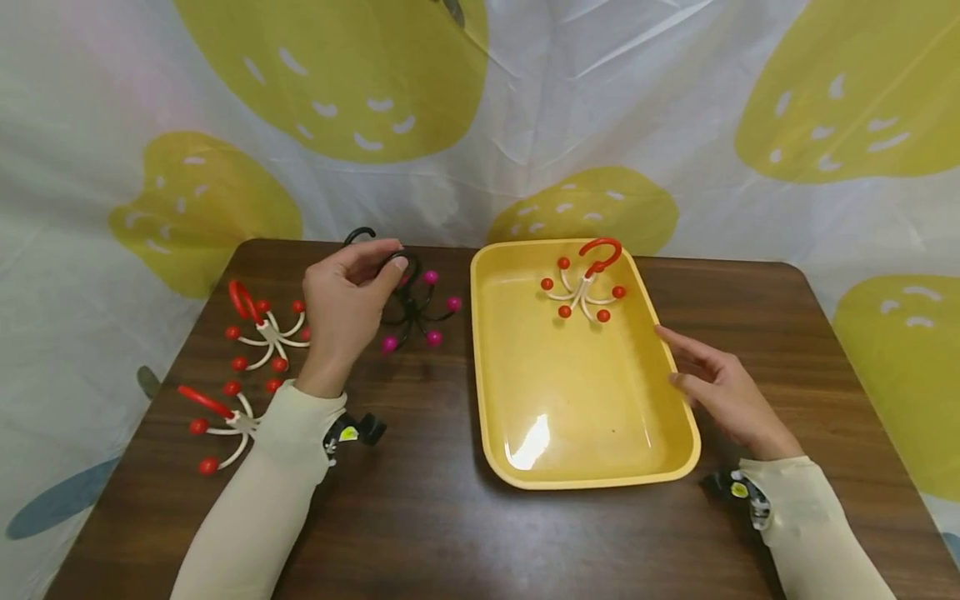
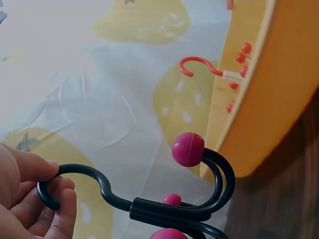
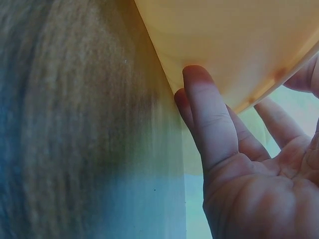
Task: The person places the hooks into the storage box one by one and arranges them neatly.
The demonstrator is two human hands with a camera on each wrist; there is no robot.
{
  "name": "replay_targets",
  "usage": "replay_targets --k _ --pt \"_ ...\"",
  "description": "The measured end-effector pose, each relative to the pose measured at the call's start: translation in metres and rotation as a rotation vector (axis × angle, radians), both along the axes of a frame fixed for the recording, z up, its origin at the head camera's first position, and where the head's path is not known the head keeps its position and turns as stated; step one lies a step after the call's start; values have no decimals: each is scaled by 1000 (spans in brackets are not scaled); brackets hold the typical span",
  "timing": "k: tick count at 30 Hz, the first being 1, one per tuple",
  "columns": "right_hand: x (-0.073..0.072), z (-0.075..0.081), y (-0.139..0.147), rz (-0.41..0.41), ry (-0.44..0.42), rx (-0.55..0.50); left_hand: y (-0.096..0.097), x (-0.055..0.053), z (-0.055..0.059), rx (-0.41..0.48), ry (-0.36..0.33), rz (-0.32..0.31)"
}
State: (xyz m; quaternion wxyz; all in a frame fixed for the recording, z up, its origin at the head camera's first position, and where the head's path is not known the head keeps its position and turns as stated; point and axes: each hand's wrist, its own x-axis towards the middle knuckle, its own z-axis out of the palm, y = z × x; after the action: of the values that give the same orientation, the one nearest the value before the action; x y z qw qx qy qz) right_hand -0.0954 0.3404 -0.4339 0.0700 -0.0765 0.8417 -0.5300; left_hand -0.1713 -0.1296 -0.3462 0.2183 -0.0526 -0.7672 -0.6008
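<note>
My left hand [image 1: 345, 304] pinches the curved top of a black hanging hook [image 1: 411, 310] between thumb and fingers. Its several curved arms end in pink balls, which show close up in the left wrist view, below the red-and-white hook in the tray. To the right stands a yellow tray [image 1: 555, 482]. A red-and-white hanging hook [image 1: 583, 292] with red balls stands inside it near the back. My right hand [image 1: 723, 396] holds the tray's right side, thumb at the rim; in the right wrist view two fingers [image 3: 212, 117] lie against its outer wall.
Two more red-and-white hooks, a rear one [image 1: 267, 333] and a front one [image 1: 242, 423], lie left of my left forearm, which partly covers the front one. Another black hook end [image 1: 360, 233] shows behind my left hand. A lemon-print cloth [image 1: 420, 200] hangs behind the table [image 1: 420, 517].
</note>
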Motion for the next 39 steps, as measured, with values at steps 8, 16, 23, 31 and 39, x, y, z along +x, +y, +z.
replay_targets --k 8,16,23,31,39 --pt "1 0 -2 5 -7 -3 15 -10 13 21 56 -65" --pt "0 2 -6 -2 -19 -14 31 -15 21 45 63 -117" --pt "0 -1 -7 -8 -29 -31 46 -20 24 38 71 -179" --pt "0 -3 -7 9 -16 -61 65 -29 23 24 27 -230" --pt "-3 -4 -9 11 -5 -58 85 -44 16 67 14 -317"
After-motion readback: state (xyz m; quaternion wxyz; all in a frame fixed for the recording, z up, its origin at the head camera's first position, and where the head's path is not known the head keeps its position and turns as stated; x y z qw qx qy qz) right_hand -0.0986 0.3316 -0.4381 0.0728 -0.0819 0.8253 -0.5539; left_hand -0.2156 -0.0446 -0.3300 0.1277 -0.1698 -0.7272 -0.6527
